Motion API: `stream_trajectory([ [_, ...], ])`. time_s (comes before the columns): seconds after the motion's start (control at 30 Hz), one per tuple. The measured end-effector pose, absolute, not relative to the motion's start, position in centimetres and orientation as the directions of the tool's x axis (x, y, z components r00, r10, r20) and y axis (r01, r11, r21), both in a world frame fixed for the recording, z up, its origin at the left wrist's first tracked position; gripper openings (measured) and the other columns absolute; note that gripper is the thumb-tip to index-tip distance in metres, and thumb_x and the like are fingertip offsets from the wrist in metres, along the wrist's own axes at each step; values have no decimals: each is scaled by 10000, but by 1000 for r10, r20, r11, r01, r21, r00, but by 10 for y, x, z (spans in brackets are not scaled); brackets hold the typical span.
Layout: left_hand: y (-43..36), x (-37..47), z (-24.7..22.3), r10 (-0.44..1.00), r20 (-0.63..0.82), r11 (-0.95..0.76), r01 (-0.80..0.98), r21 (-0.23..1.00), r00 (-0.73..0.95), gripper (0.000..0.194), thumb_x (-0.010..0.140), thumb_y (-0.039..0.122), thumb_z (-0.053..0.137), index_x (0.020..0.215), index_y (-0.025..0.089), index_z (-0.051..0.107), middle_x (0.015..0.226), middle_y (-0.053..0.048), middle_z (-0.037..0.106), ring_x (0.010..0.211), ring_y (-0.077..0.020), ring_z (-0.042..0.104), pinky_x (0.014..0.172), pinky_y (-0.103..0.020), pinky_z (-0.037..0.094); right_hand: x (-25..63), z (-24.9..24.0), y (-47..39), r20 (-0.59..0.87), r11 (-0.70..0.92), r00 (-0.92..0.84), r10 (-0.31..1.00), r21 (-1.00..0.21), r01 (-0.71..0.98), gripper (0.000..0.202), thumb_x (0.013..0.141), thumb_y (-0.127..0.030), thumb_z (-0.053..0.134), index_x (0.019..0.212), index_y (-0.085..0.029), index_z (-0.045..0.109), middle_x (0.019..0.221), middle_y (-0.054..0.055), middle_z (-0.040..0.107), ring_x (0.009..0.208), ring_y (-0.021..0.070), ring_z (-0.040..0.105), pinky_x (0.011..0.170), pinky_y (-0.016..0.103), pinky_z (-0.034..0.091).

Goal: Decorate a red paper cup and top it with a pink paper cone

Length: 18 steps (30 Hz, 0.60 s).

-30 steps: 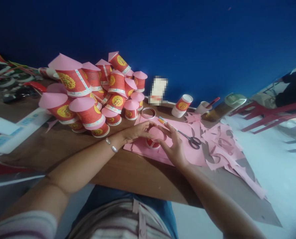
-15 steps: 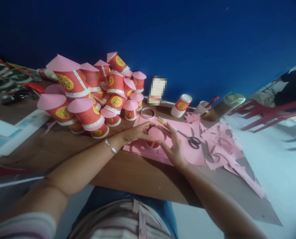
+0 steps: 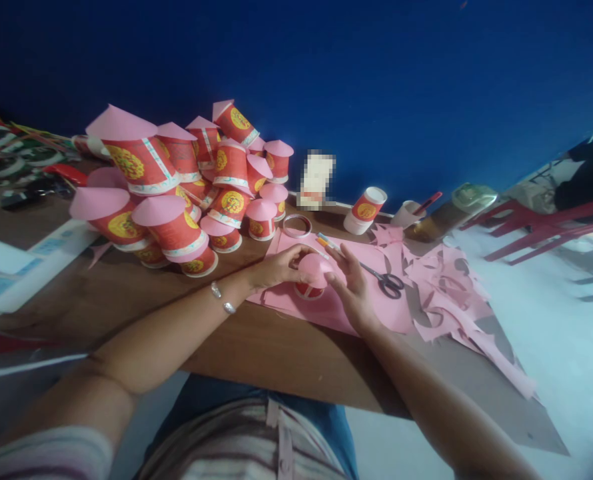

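Observation:
A pink paper cone sits at the top of a red-wrapped paper cup in front of me. My left hand grips the cone's left side with thumb and fingers. From the right, my right hand holds the cone's other side, its thumb on the near edge. Under the cup lie pink paper sheets. Just right of my right hand are black-handled scissors, and behind the hands is a marker. A roll of tape lies beyond my left hand.
Several red cups with pink cone tops are piled at the left. Pink paper scraps cover the right side. Stacked cups, a white cup and a bottle stand near the blue wall. A power strip lies far left.
The pink cone has shifted slightly right and up between my hands, showing more of the cup below. My right fingers have moved a little; both hands stay around the cone.

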<state>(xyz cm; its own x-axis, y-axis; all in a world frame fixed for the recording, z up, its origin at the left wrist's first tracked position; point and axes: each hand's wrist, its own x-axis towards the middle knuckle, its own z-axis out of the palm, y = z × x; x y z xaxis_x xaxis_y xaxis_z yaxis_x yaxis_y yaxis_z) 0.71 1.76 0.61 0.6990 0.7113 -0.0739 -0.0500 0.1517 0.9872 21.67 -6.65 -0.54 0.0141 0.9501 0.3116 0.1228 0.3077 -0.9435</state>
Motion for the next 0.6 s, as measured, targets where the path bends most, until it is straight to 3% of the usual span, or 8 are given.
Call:
stream_trajectory([
  [0.17,19,7,7,710,-82,168,-55,984,699,757,653,434,990,1293,205,656,1355,-132,689,1302,-318,628,1101,-486,501,218,-6,-67,286,283,25,958,-955,87,678,965,-473,776,1549,-353,454,1602,109,597,1518,297,540,1275,656,385],
  [0.37,15,4,12,709,-68,177,-85,980,702,708,696,397,977,1303,211,663,1363,-137,682,1284,-310,643,1104,-487,499,220,-2,-69,247,245,66,967,-969,37,586,1005,-523,701,1534,-376,495,1502,99,670,1432,300,601,1128,616,549],
  [0.5,15,3,14,705,-2,98,-95,991,709,694,735,447,952,1330,239,661,1443,-135,651,1335,-331,626,1149,-518,481,222,0,-70,253,238,112,961,-962,132,559,995,-539,707,1501,-355,560,1390,89,709,1321,292,659,1146,603,539],
  [0.6,14,3,17,740,117,-78,-87,993,662,697,801,541,887,1394,258,654,1556,-139,589,1449,-359,551,1247,-564,395,223,0,-69,275,249,134,952,-951,183,559,990,-555,707,1487,-335,575,1414,96,692,1333,294,646,1183,604,505],
])
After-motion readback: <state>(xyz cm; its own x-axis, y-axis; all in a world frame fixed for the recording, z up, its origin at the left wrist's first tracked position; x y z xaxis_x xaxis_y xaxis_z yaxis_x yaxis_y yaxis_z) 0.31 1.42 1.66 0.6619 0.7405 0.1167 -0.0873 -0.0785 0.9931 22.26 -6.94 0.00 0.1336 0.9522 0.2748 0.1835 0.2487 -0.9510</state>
